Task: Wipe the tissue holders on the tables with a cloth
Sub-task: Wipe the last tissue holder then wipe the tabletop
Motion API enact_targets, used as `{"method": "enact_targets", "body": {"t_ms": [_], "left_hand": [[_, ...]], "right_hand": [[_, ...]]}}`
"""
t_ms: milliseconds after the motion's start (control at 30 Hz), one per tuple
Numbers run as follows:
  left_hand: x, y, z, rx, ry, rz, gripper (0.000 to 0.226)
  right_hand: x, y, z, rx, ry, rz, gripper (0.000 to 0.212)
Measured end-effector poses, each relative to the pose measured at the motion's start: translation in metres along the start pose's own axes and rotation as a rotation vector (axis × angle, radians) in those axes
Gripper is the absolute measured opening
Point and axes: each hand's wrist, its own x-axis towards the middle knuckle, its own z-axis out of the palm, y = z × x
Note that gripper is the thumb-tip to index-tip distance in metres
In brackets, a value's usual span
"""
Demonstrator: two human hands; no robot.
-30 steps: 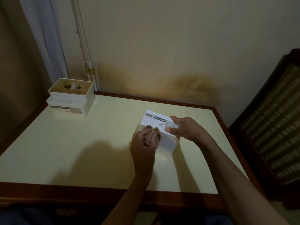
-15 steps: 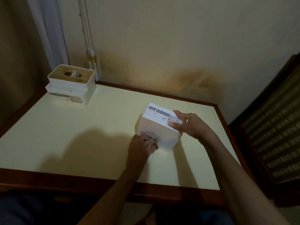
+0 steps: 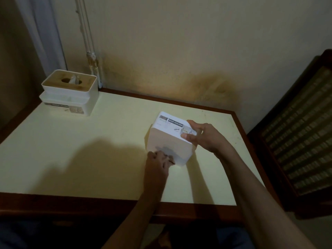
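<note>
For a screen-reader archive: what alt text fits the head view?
A person's right hand holds a white tissue holder tipped on a cream table while the left hand presses a dark cloth against its lower side. A second tissue holder stands at the far left corner.

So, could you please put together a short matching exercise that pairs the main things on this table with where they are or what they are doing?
Things:
1. left hand
2. right hand
3. tissue holder with wooden lid
4. labelled tissue holder

Places or states:
A. far left corner of the table
B. tipped up between both hands
C. grips the labelled end
D. low against the near side, fingers curled on a dark cloth

Pairs: 1-D, 2-C, 3-A, 4-B
</note>
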Motion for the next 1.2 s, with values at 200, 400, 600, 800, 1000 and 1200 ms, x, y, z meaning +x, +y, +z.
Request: {"method": "enact_targets", "body": {"t_ms": [200,400,600,800,1000,1200], "left_hand": [[-0.027,0.02,0.036,0.09,-0.107,0.224,0.008],[0.0,-0.005,-0.004,-0.058,-0.084,0.097,0.013],[0.05,-0.049,-0.073,0.088,0.059,-0.02,0.016],[0.066,-0.057,-0.101,0.218,0.123,0.127,0.02],[0.07,0.011,-0.111,-0.165,-0.123,-0.083,0.042],[0.059,0.019,-0.127,-0.295,-0.235,-0.191,0.023]], "right_hand": [[-0.002,-0.005,-0.001,-0.052,0.002,-0.024,0.044],[-0.006,-0.007,-0.002,-0.053,0.012,-0.024,0.048],[-0.005,-0.005,-0.003,-0.011,0.021,0.006,0.05],[-0.003,-0.003,0.0,-0.014,0.024,-0.05,0.039],[-0.006,0.0,0.011,-0.024,0.069,-0.132,0.033],[-0.029,0.008,0.029,-0.025,0.134,-0.074,0.063]]}}
